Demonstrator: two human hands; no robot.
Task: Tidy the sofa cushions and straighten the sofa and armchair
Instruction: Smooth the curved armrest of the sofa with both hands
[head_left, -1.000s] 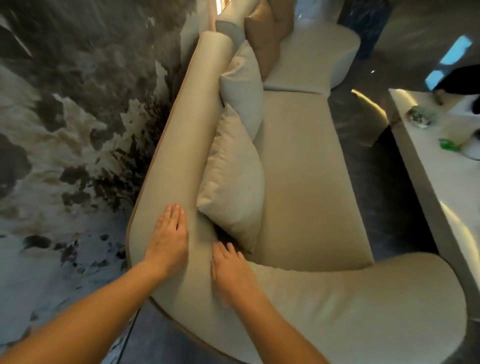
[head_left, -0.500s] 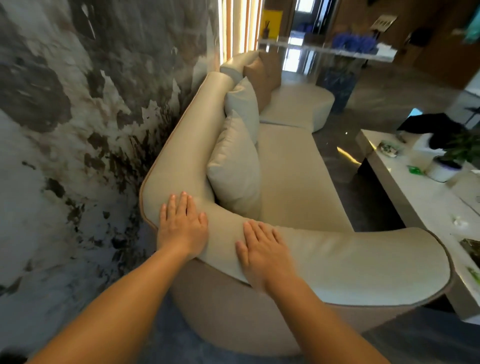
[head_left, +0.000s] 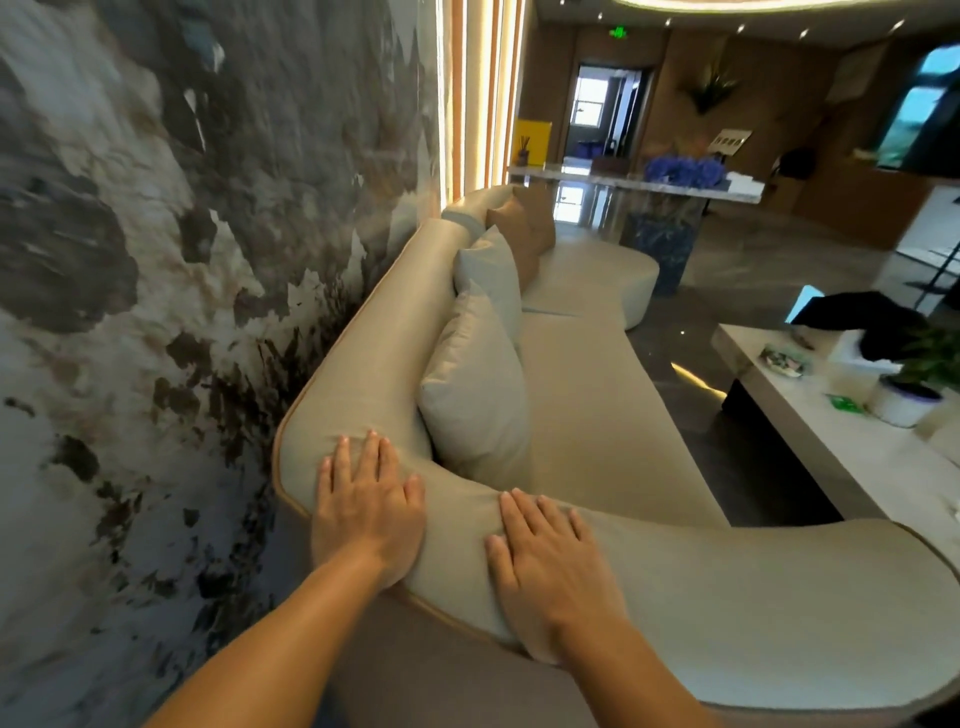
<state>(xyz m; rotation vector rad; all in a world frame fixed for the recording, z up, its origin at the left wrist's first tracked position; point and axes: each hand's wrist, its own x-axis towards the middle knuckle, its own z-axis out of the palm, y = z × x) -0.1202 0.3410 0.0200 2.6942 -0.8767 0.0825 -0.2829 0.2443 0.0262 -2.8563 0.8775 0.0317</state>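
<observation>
Beige upholstery of the sofa (head_left: 597, 415) lies under both palms; the left hand (head_left: 366, 512) and right hand (head_left: 550, 566) rest flat on the curved corner of its backrest, fingers spread and gripping nothing; just beyond, a pale cushion (head_left: 475, 395) leans upright against the backrest beside the wall (head_left: 156, 260); farther along stand a second cushion (head_left: 491, 270) and a brown cushion (head_left: 522, 228).

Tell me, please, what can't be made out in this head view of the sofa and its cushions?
- Sofa: its right arm end is cut off by the frame's right edge.
- Brown cushion: mostly hidden behind the second beige cushion.
- Base of the nearest beige cushion: hidden by the sofa's curved arm.
- Palms of the left hand and right hand: pressed flat, unseen.
- Small items on the coffee table: blurred.
</observation>
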